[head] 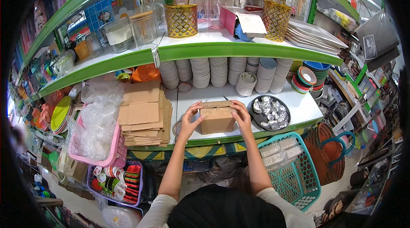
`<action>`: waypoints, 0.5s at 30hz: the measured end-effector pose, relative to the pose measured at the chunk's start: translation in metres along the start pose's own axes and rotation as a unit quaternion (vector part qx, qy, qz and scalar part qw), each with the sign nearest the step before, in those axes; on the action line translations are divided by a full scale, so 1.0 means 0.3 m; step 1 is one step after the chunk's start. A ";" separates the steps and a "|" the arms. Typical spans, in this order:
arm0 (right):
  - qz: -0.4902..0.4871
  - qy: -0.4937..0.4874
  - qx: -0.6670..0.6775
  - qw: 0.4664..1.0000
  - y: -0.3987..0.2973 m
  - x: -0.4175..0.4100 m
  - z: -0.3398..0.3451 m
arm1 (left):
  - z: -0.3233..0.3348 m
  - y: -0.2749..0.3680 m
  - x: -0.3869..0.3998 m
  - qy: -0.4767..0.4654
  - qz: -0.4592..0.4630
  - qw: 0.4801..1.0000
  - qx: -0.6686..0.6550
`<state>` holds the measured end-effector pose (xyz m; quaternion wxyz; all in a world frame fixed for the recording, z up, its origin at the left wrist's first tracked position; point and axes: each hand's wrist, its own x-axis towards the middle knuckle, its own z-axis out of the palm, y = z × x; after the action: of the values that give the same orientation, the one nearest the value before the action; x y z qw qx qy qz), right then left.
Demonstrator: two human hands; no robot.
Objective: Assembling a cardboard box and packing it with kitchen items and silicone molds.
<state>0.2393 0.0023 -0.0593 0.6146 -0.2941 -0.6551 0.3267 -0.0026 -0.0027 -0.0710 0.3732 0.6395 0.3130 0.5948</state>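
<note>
A small cardboard box (217, 121) stands on the white shelf in front of me, its top flaps almost meeting with a dark gap between them. My left hand (190, 119) grips its left side, fingers on the upper edge and thumb on the front. My right hand (242, 117) holds the right side in the same way. Just right of the box is a round black tray (287, 124) of silver foil-like pieces (270, 112). Left of my hands lies a stack of flattened cardboard (141, 109). A roll of tape (175, 128) appears partly hidden beside my left hand. A dark pointed tip shows behind the box.
Stacked white bowls (218, 72) line the shelf's back under a green-edged upper shelf (243, 51). A pink basket (118, 151) with bubble wrap (99, 125) stands left. Below right is a teal basket (315, 176) with wrapped bundles; below left, a purple basket (141, 176) of small dishes.
</note>
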 end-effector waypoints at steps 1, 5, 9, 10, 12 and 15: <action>0.000 -0.001 -0.005 1.000 0.000 -0.001 0.002 | 0.002 0.000 -0.002 0.009 0.000 1.000 -0.001; -0.002 0.003 0.004 1.000 -0.008 -0.003 0.009 | 0.001 0.002 -0.007 0.006 0.001 1.000 0.004; -0.016 0.001 -0.032 0.999 -0.012 -0.008 0.015 | 0.000 -0.014 -0.020 0.014 0.004 1.000 0.028; 0.002 0.016 -0.061 0.998 -0.011 -0.016 0.019 | 0.001 -0.020 -0.026 0.029 -0.001 0.998 0.048; 0.022 0.032 -0.090 0.995 -0.013 -0.022 0.025 | 0.008 -0.017 -0.032 0.043 -0.005 0.997 0.069; 0.036 0.025 -0.112 0.993 -0.027 -0.024 0.026 | 0.028 0.005 -0.036 0.062 -0.041 0.995 0.066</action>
<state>0.2320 -0.0089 -0.0575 0.5815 -0.3926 -0.6612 0.2656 0.0046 -0.0135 -0.0757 0.3345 0.6113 0.4002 0.5952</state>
